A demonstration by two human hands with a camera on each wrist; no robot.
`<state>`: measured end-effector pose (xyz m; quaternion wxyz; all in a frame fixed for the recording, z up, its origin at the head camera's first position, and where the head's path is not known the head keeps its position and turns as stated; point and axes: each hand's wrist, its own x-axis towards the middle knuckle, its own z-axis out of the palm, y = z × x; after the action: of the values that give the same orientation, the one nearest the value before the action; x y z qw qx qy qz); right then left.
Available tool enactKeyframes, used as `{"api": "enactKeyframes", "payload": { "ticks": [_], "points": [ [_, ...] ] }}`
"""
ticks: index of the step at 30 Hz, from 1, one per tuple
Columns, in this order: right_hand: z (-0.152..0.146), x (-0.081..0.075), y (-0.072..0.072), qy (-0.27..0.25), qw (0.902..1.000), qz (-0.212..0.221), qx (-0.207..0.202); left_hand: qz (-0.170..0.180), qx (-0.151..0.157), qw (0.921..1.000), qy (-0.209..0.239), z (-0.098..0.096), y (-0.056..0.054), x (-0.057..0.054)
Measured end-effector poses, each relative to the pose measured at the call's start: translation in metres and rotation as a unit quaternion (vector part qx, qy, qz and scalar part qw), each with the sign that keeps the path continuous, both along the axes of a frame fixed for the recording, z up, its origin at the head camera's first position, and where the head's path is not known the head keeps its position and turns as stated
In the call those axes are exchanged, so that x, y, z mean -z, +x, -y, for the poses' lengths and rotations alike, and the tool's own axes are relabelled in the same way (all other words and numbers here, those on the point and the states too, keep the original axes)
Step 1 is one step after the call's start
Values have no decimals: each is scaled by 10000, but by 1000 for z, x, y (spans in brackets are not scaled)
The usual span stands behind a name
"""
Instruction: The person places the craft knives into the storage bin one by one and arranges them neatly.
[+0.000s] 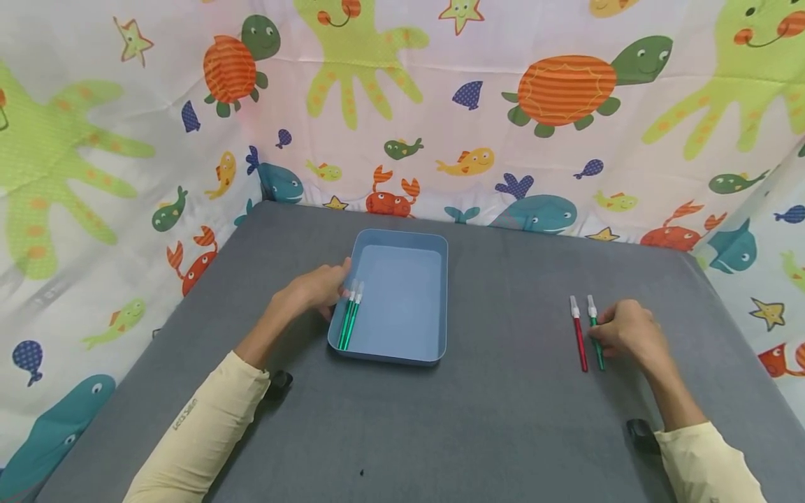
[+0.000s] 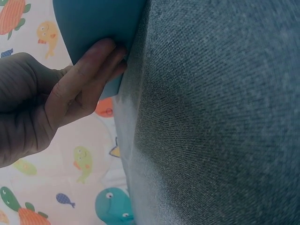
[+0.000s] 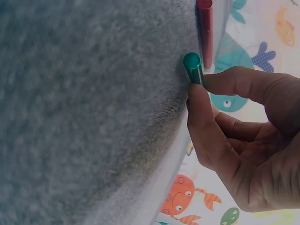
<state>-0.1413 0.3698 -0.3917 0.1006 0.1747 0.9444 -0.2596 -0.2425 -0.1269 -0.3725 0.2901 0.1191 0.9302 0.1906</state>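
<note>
On the left, the left hand (image 1: pixel 319 288) holds the left wall of a blue-grey rectangular tray (image 1: pixel 409 335). Its fingers lie against the tray's outer side (image 2: pixel 101 21) in the left wrist view, while the thumb is mostly hidden. Two green felt-tip pens (image 1: pixel 351 318) with whitish caps lie side by side along the tray's left inner edge. At the right of the table, the right hand (image 1: pixel 631 328) pinches another green felt-tip pen (image 3: pixel 193 65) between thumb and forefinger. A red felt-tip pen (image 1: pixel 580 337) lies just left of it, cap pointing to the back.
A grey cloth-covered table (image 1: pixel 503 419) spreads under everything. Behind and at both sides hangs a white curtain (image 1: pixel 428 84) printed with sea animals. Dark wrist bands (image 1: pixel 643 434) show below both hands. A tiny dark speck (image 1: pixel 361 473) lies near the front.
</note>
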Motion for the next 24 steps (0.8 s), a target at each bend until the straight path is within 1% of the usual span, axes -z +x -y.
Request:
{"api": "enactKeyframes", "payload": {
  "ticks": [3,6,9,12,16,20,24],
  "points": [
    [3,-2,0,87,9999,-78,101,-150,163,9997,-62,1,0,-1],
    [8,-7,3,126,9996,-203,165,-184,206,9996,-78,1,1,-1],
    [17,-17,7,64,9993,-373,46,-195,213,9995,-84,1,2,-1],
    [31,-28,11,-219,9980,-556,-202,-238,256,9994,-86,3,3,0],
    [51,-39,14,-743,9933,-710,-528,-303,261,9991,-149,2,3,0],
    [69,-48,16,-1093,9878,-814,-750,-341,225,9989,-213,-1,4,0],
    [88,-54,15,-1495,9799,-939,-932,-383,230,9987,-249,-2,4,0]
  ]
}}
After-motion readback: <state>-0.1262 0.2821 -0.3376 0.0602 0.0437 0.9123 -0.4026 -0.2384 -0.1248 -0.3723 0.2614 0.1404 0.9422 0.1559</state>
